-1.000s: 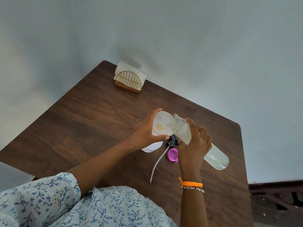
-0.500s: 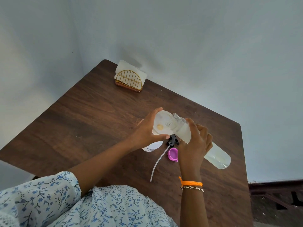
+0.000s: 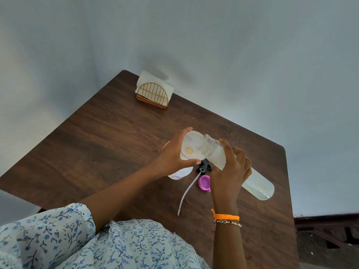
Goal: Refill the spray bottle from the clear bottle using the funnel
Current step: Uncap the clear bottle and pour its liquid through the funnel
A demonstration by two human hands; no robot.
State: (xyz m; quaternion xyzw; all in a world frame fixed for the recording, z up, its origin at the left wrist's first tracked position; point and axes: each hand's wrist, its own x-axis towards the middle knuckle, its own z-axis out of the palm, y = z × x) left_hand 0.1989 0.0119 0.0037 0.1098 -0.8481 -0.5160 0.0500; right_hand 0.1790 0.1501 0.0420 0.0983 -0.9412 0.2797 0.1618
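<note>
My right hand point(image 3: 231, 171) grips the clear bottle point(image 3: 258, 181) around its upper body and holds it tipped, its open neck over the white funnel point(image 3: 191, 146). My left hand point(image 3: 172, 158) grips the funnel's rim. The funnel stands in the white spray bottle point(image 3: 179, 173), which is mostly hidden under my left hand. A little liquid sits at the clear bottle's raised bottom end. On the table between my hands lies the black spray head point(image 3: 205, 167) with its long white dip tube. A pink cap point(image 3: 204, 183) lies beside it.
A gold wire napkin holder point(image 3: 152, 97) with white napkins stands at the far corner of the dark wooden table point(image 3: 101, 138). Pale walls close in behind. The table's right edge is near the clear bottle's base.
The clear bottle's bottom end has risen slightly, tilting the bottle more steeply toward the funnel. Both hands keep their hold.
</note>
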